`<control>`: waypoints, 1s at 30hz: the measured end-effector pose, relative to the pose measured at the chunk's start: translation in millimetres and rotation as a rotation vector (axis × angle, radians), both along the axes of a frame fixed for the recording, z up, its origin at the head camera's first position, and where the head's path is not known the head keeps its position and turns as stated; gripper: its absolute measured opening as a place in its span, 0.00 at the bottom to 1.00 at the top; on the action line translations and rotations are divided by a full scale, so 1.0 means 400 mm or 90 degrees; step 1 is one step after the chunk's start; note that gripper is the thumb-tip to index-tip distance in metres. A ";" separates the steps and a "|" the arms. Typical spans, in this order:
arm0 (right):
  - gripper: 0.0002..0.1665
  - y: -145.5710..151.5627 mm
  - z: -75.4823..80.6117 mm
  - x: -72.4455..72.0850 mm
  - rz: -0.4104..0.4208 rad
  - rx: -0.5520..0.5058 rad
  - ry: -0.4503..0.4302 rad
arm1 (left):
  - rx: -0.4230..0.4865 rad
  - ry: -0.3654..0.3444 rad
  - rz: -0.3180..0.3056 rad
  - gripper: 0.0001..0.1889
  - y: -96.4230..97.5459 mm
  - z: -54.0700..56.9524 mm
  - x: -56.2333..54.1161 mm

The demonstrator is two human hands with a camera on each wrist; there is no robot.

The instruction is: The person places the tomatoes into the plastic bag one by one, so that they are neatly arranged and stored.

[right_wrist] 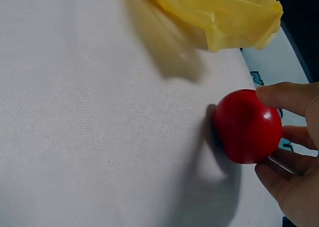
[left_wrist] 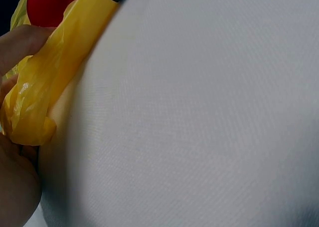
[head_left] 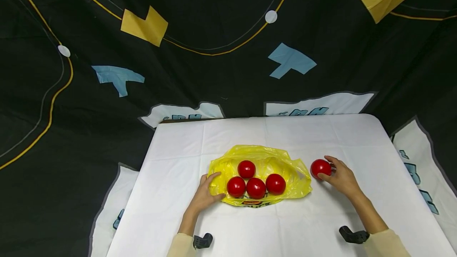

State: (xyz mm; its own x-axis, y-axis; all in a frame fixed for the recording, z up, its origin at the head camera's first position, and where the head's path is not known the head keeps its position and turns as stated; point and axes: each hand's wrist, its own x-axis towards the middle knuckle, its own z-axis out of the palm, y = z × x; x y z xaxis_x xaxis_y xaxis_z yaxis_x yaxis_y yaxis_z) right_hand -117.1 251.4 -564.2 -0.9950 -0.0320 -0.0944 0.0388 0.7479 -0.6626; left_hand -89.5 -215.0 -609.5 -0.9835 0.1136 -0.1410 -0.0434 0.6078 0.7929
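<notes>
A yellow plastic bag (head_left: 292, 185) lies spread on the white table, with several glossy red balls (head_left: 275, 184) resting on it. My left hand (head_left: 206, 195) grips the bag's left edge; in the left wrist view the thumb lies over the yellow plastic (left_wrist: 37, 102), and part of the fingers is hidden behind it. To the right of the bag, my right hand (head_left: 342, 177) holds another red ball (head_left: 320, 168) between thumb and fingers. Seen from the right wrist, this ball (right_wrist: 246, 127) is just at the tablecloth, apart from the bag; whether it touches the cloth I cannot tell.
A white cloth covers the table (head_left: 246, 233), whose far edge meets a black curtain (head_left: 221, 86) with yellow, blue and white patches. Dark camera mounts (head_left: 353, 235) sit at both wrists, above the cream sleeves (head_left: 387, 245).
</notes>
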 end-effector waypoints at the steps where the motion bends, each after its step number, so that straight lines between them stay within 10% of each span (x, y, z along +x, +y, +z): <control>1: 0.42 0.001 -0.003 0.000 0.000 0.000 0.000 | 0.001 0.000 0.000 0.41 0.000 0.000 0.000; 30: 0.45 0.006 -0.047 -0.001 0.006 0.017 0.018 | -0.012 -0.009 0.005 0.41 0.002 0.000 -0.001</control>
State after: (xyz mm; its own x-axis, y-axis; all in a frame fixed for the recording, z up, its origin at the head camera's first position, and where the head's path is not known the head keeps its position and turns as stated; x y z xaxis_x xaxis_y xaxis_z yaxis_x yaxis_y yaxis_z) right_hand -117.6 253.7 -582.8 -0.9970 -0.0386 -0.0677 0.0140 0.7658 -0.6430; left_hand -89.7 -214.4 -609.4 -0.9822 0.1025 -0.1573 -0.0601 0.6217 0.7810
